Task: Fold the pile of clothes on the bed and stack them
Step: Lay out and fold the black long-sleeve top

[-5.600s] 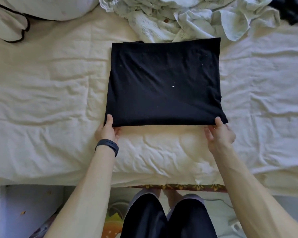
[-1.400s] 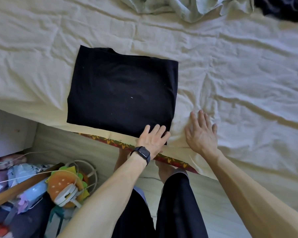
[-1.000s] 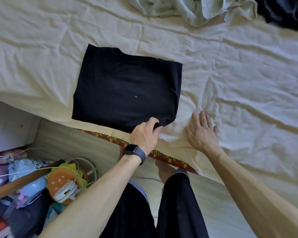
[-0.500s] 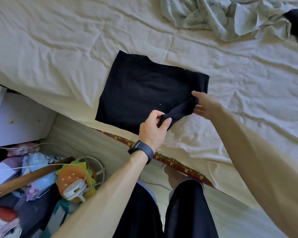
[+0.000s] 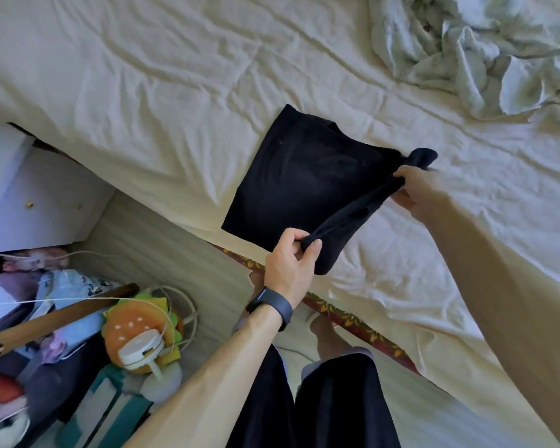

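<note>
A folded black garment [image 5: 298, 176] lies near the edge of the bed [image 5: 162, 92], which is covered by a cream sheet. Its right edge is raised off the sheet. My left hand [image 5: 291, 263], with a dark watch on the wrist, pinches the near right corner. My right hand [image 5: 414, 189] grips the far right corner, where the cloth bunches above the fingers. A crumpled heap of pale green clothes [image 5: 472, 50] sits at the top right of the bed.
Beside the bed at lower left lies floor clutter: a burger-shaped plush toy [image 5: 139, 328], a wooden stick [image 5: 62, 318], bags and cords. A white cabinet [image 5: 29, 189] stands at left. My legs in black shorts [image 5: 320, 402] stand at the bed's edge.
Both hands have lifted the black garment's right edge higher off the sheet, and the right hand has moved farther along that edge. The view has shifted left.
</note>
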